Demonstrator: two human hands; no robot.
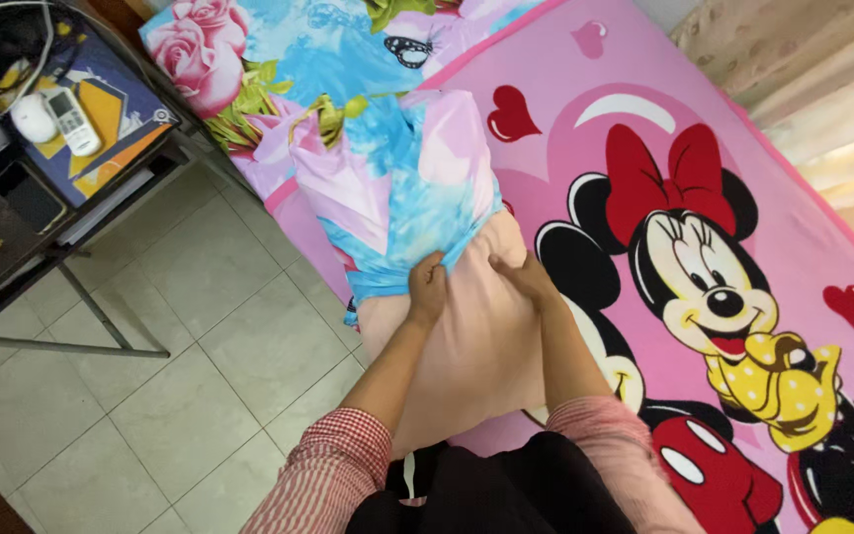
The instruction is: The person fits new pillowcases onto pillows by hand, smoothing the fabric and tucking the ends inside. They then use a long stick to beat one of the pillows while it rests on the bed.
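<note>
pillow (476, 336), peach, half in floral pillowcase (402, 188)

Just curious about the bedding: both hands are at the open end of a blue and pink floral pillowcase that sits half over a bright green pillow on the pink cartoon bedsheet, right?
Not quite. The pillow is pale peach, not bright green. The head view shows the rest as you say: the left hand and right hand at the open end of the floral pillowcase, on the pink cartoon bedsheet.

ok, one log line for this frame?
left hand: gripping floral pillowcase edge | right hand: flat on peach pillow | pillow: partly inside case, on pink cartoon bedsheet
</note>
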